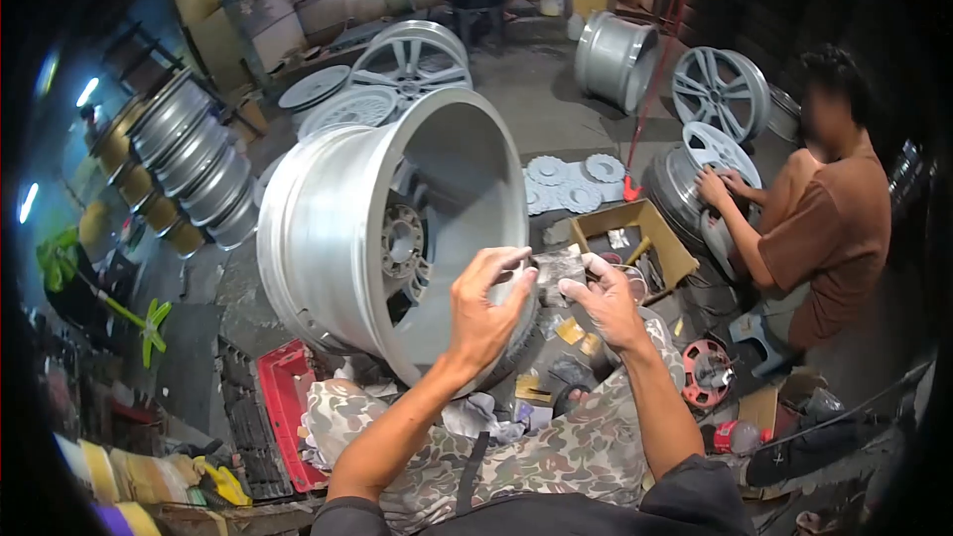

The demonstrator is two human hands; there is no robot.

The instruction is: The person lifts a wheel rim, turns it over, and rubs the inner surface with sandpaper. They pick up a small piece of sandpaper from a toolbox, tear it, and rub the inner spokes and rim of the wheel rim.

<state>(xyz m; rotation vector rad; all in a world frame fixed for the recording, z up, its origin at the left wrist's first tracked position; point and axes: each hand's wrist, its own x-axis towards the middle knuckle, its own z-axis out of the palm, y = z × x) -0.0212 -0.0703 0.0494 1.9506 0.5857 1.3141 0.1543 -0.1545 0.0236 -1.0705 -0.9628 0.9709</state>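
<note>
My right hand pinches a small grey, worn piece of sandpaper between thumb and fingers. Just left of the sheet, my left hand is held up with thumb and fingers curved and apart; its fingertips come close to the sheet's edge, and I see nothing in its grasp. Dusty white residue shows on the fingers of both hands. A large silver wheel rim stands on its side in front of me, left of the hands, its hollow barrel facing right.
A cardboard box with small items lies beyond my right hand. Grey scalloped discs sit behind it. To the right, a seated co-worker has both hands on another wheel. A red crate is at lower left; stacked rims stand farther left.
</note>
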